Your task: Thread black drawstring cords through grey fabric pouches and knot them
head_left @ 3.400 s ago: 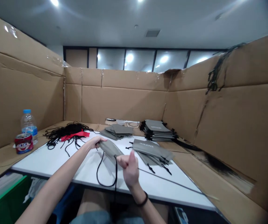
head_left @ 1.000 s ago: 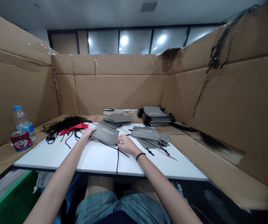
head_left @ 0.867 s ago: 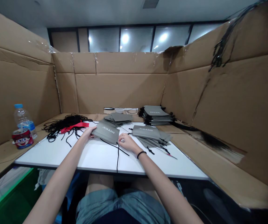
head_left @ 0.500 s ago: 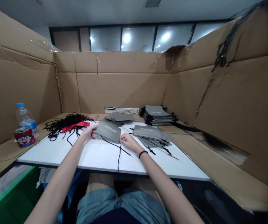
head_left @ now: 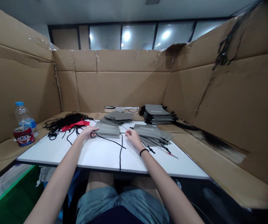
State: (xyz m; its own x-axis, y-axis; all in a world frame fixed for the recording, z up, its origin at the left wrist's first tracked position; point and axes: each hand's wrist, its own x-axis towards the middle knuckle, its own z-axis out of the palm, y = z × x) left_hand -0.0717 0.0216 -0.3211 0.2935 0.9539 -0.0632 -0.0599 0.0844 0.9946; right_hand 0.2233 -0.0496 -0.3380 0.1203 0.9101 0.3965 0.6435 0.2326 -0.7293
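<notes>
A grey drawstring pouch (head_left: 107, 129) printed INTEX lies before me on the white tabletop, tilted slightly. My left hand (head_left: 88, 133) is closed on its left edge, with a loop of black cord by the fingers. Just off the pouch's right corner, my right hand (head_left: 133, 138) pinches a thin black cord (head_left: 120, 157) whose long end hangs toward the table's front edge. A second cord end crosses it from the left. Close to my right hand is a fanned pile of grey pouches (head_left: 148, 132) with black knots. More grey pouches (head_left: 119, 116) lie behind the held one.
A tangle of black cords (head_left: 69, 121) with a red strip (head_left: 77, 125) lies at left. A plastic bottle (head_left: 24, 115) and a red can (head_left: 23, 137) stand beyond it. A tall pouch stack (head_left: 158, 115) sits at back right. Cardboard walls (head_left: 117, 87) surround the table.
My right hand has moved slightly right and up, drawing the cord away from the pouch's corner. The pouch has lowered and tipped flatter in my left hand.
</notes>
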